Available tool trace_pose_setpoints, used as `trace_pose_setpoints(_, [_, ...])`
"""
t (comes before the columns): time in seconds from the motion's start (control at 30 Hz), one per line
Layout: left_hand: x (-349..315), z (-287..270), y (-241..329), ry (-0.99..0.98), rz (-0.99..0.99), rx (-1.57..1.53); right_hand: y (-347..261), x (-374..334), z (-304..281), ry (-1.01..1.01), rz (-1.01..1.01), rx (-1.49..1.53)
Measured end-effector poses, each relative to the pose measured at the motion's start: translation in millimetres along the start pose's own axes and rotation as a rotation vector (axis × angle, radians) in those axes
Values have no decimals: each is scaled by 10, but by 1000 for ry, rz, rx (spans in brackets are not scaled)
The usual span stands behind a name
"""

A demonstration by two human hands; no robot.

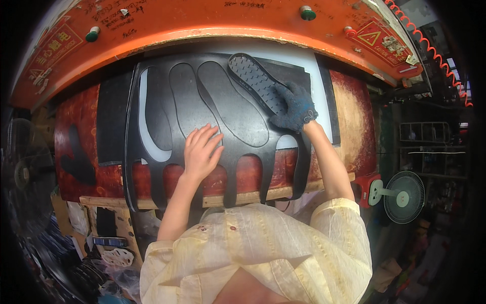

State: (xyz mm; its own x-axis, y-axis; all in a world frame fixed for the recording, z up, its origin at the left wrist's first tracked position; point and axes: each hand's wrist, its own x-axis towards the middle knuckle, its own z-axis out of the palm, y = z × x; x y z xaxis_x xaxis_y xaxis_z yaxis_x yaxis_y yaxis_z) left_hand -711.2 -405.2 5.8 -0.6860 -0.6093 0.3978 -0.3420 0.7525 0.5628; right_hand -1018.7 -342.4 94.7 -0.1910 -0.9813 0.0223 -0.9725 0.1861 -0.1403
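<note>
My bare left hand (202, 150) rests on a black sheet (231, 164), fingers apart, near the lower end of a sole outline (188, 99). A second sole outline (238, 114) is cut into the sheet to its right. My right hand (295, 109), in a dark knitted glove, is closed around the near end of a dark, sole-shaped cutting die (253, 76) with rows of short dashes. The die lies slanted on the sheet's right part, and the glove hides its near end. Toward me, the sheet ends in strips between rounded gaps.
An orange press beam (212, 23) spans the far side, with green buttons (307, 13) and a red one. A white board (322, 96) lies under the sheet on a red-stained wooden table (354, 111). A fan (403, 196) stands at right; a red coiled hose (430, 45) hangs beyond.
</note>
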Motion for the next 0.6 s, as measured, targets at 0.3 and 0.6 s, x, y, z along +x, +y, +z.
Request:
trace_pose_setpoints(0.3, [-1522, -578, 209, 169, -445, 201, 338, 28, 53, 48, 25, 453])
trace_pose_setpoints(0.6, [-1674, -402, -130, 190, -405, 377, 75, -1076, 363, 127, 615, -164])
